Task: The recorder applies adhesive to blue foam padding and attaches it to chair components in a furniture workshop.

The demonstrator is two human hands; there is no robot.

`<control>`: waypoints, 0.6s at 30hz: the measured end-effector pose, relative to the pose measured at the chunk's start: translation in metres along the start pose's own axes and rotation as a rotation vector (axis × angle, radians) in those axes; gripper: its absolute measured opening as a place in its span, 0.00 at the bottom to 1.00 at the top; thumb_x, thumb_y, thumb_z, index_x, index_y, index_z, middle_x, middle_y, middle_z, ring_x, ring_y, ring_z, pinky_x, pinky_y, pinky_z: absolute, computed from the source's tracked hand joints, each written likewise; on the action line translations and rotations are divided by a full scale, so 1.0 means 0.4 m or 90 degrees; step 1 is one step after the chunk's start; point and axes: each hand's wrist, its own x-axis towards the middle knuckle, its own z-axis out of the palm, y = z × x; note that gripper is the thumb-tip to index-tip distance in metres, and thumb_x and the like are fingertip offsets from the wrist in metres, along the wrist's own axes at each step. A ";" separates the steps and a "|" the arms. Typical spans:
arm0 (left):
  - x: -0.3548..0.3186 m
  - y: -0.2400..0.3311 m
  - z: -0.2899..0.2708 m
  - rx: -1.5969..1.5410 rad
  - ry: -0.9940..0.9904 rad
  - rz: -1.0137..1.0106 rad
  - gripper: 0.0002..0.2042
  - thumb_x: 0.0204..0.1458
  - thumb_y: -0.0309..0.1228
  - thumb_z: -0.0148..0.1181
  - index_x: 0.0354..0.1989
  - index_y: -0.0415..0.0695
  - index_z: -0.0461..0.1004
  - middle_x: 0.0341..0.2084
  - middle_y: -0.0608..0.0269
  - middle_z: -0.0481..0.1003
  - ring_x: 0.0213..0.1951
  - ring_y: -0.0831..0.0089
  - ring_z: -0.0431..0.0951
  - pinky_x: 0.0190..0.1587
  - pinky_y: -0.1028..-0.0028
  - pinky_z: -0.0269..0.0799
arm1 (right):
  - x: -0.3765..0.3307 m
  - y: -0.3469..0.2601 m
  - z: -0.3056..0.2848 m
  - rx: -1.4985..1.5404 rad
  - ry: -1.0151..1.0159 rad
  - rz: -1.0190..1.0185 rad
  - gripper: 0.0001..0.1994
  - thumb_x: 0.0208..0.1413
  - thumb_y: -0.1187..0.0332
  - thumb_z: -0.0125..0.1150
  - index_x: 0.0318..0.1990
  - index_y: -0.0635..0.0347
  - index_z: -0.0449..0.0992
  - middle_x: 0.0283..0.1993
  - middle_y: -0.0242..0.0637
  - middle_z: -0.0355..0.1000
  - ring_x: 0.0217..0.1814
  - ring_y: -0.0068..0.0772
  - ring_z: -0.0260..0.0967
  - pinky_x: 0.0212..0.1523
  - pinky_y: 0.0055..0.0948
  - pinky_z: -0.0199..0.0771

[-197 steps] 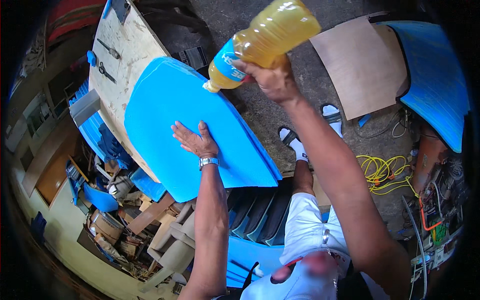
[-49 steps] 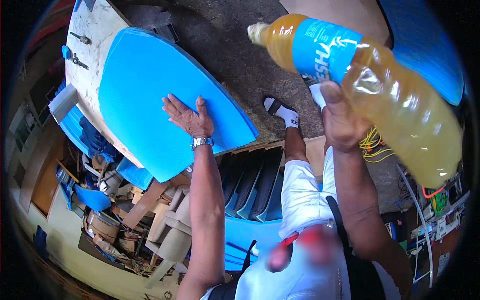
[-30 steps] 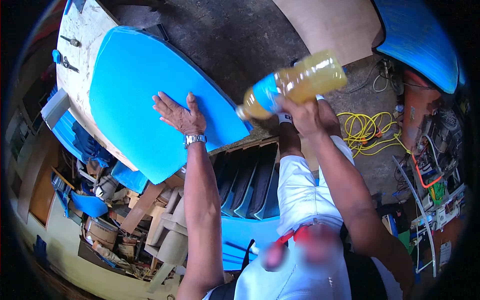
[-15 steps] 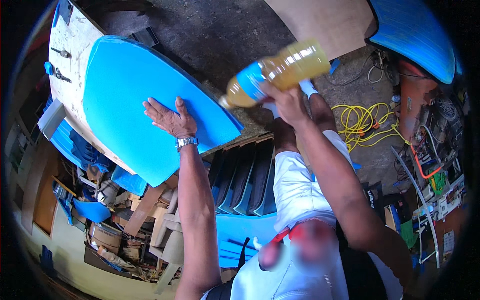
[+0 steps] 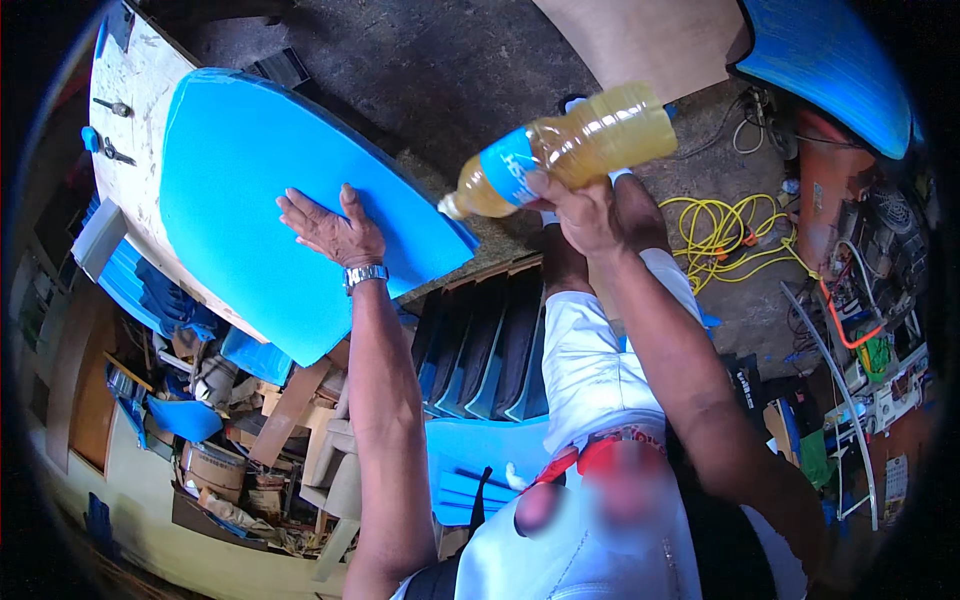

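Note:
My left hand [image 5: 338,232] rests on a blue foam sheet [image 5: 250,190], fingers stretched out and thumb apart. A metal watch circles that wrist. The sheet has a curved edge and lies over a pale, worn board [image 5: 135,75]. In my right hand [image 5: 582,212] is a clear plastic bottle [image 5: 600,130] with a blue label and yellowish liquid inside. It is tilted almost onto its side, with its narrow nozzle pointing left and down, close to the sheet's right edge. My fingers wrap the bottle's middle from below. Whether any liquid leaves the nozzle cannot be made out.
A yellow cord [image 5: 720,240] lies coiled on the dark floor to the right. Black and blue panels [image 5: 485,345] stand in a row between my arms. Wood scraps and a round drum [image 5: 212,470] crowd the lower left. A blue curved piece [image 5: 830,70] is at the upper right.
The bottle has shifted slightly right and looks less blurred. My left hand stays flat on the sheet; the whole view has moved a little.

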 end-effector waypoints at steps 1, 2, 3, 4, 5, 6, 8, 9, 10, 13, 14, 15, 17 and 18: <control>0.000 0.004 0.001 -0.001 -0.001 -0.005 0.47 0.54 0.68 0.43 0.75 0.51 0.42 0.75 0.56 0.37 0.75 0.52 0.34 0.70 0.41 0.28 | 0.011 0.005 0.003 -0.035 -0.005 -0.025 0.24 0.54 0.63 0.70 0.55 0.64 0.72 0.46 0.37 0.75 0.49 0.28 0.74 0.46 0.32 0.80; -0.001 0.006 0.000 -0.002 -0.002 -0.003 0.47 0.54 0.68 0.43 0.75 0.51 0.42 0.75 0.56 0.37 0.75 0.52 0.34 0.70 0.41 0.28 | 0.002 0.034 -0.024 -0.034 -0.003 -0.026 0.24 0.54 0.63 0.70 0.55 0.64 0.72 0.46 0.37 0.75 0.49 0.28 0.74 0.46 0.32 0.80; -0.007 0.017 0.015 -0.013 -0.010 -0.004 0.47 0.54 0.68 0.42 0.75 0.51 0.41 0.75 0.56 0.37 0.75 0.52 0.34 0.70 0.41 0.28 | -0.015 0.079 -0.080 -0.260 -0.021 -0.157 0.23 0.55 0.63 0.69 0.55 0.63 0.71 0.46 0.37 0.74 0.47 0.28 0.74 0.45 0.32 0.81; -0.004 0.007 0.003 -0.010 -0.007 -0.009 0.47 0.54 0.68 0.42 0.75 0.51 0.41 0.75 0.56 0.37 0.75 0.52 0.34 0.70 0.41 0.28 | -0.028 0.086 -0.071 -0.476 -0.054 -0.285 0.23 0.55 0.64 0.69 0.56 0.63 0.71 0.47 0.37 0.74 0.45 0.29 0.75 0.44 0.31 0.81; 0.001 -0.002 -0.008 -0.005 -0.002 -0.011 0.47 0.54 0.68 0.42 0.75 0.51 0.41 0.75 0.56 0.37 0.75 0.52 0.34 0.70 0.41 0.28 | -0.069 0.096 -0.059 -0.151 0.011 -0.047 0.23 0.56 0.66 0.67 0.57 0.62 0.70 0.47 0.36 0.74 0.43 0.28 0.76 0.40 0.28 0.82; 0.000 -0.002 -0.010 -0.004 -0.003 -0.013 0.47 0.54 0.68 0.43 0.75 0.51 0.41 0.75 0.56 0.37 0.75 0.52 0.34 0.70 0.41 0.27 | -0.072 0.080 -0.051 -0.153 0.011 -0.047 0.23 0.56 0.66 0.67 0.57 0.62 0.70 0.47 0.36 0.74 0.43 0.28 0.76 0.40 0.28 0.82; -0.001 -0.004 -0.013 -0.002 -0.004 -0.017 0.47 0.54 0.67 0.43 0.75 0.51 0.41 0.75 0.56 0.37 0.75 0.52 0.34 0.70 0.41 0.27 | -0.076 0.057 -0.039 -0.060 0.034 -0.010 0.22 0.56 0.67 0.66 0.57 0.62 0.70 0.47 0.35 0.74 0.44 0.28 0.76 0.41 0.28 0.82; -0.001 0.005 -0.011 0.003 0.001 -0.011 0.46 0.55 0.67 0.43 0.75 0.49 0.43 0.75 0.55 0.38 0.75 0.50 0.36 0.70 0.41 0.30 | -0.052 0.044 -0.013 0.001 0.034 -0.008 0.21 0.56 0.66 0.67 0.56 0.61 0.71 0.46 0.35 0.74 0.44 0.27 0.75 0.41 0.27 0.82; -0.001 0.013 -0.004 0.006 0.005 -0.003 0.46 0.55 0.67 0.43 0.75 0.48 0.44 0.75 0.53 0.39 0.74 0.48 0.37 0.69 0.40 0.32 | -0.024 0.034 0.002 0.019 0.008 -0.021 0.20 0.56 0.65 0.68 0.54 0.61 0.71 0.45 0.35 0.74 0.43 0.27 0.76 0.40 0.27 0.83; -0.006 0.014 0.005 0.008 0.008 -0.001 0.46 0.55 0.67 0.43 0.74 0.47 0.45 0.75 0.53 0.39 0.75 0.48 0.37 0.69 0.40 0.32 | -0.020 0.052 -0.011 -0.031 -0.013 0.002 0.21 0.55 0.66 0.68 0.55 0.61 0.71 0.46 0.35 0.74 0.44 0.28 0.76 0.40 0.27 0.83; -0.002 0.005 -0.001 0.010 0.010 -0.002 0.46 0.55 0.67 0.43 0.74 0.47 0.45 0.75 0.53 0.39 0.75 0.48 0.37 0.69 0.40 0.32 | -0.051 0.074 -0.036 -0.086 -0.010 0.023 0.22 0.55 0.66 0.68 0.55 0.60 0.71 0.46 0.36 0.74 0.44 0.28 0.76 0.39 0.27 0.83; -0.001 0.005 -0.008 0.000 0.005 -0.010 0.47 0.54 0.68 0.43 0.75 0.48 0.43 0.75 0.54 0.39 0.75 0.50 0.36 0.70 0.41 0.30 | -0.078 0.083 -0.058 -0.145 -0.006 0.043 0.22 0.55 0.66 0.69 0.56 0.60 0.71 0.46 0.36 0.74 0.44 0.29 0.76 0.39 0.28 0.83; -0.003 0.007 -0.008 -0.011 0.001 -0.019 0.48 0.53 0.69 0.42 0.75 0.49 0.42 0.75 0.55 0.38 0.75 0.51 0.34 0.70 0.41 0.27 | -0.111 0.084 -0.088 -0.113 0.032 0.044 0.23 0.54 0.66 0.69 0.56 0.60 0.71 0.47 0.36 0.74 0.44 0.28 0.76 0.38 0.28 0.83; -0.003 0.005 -0.007 -0.007 0.000 -0.015 0.48 0.53 0.69 0.43 0.75 0.49 0.42 0.75 0.55 0.38 0.75 0.51 0.34 0.70 0.41 0.27 | -0.115 0.075 -0.077 -0.076 0.072 0.045 0.23 0.54 0.66 0.69 0.57 0.59 0.71 0.47 0.36 0.74 0.43 0.28 0.76 0.36 0.28 0.83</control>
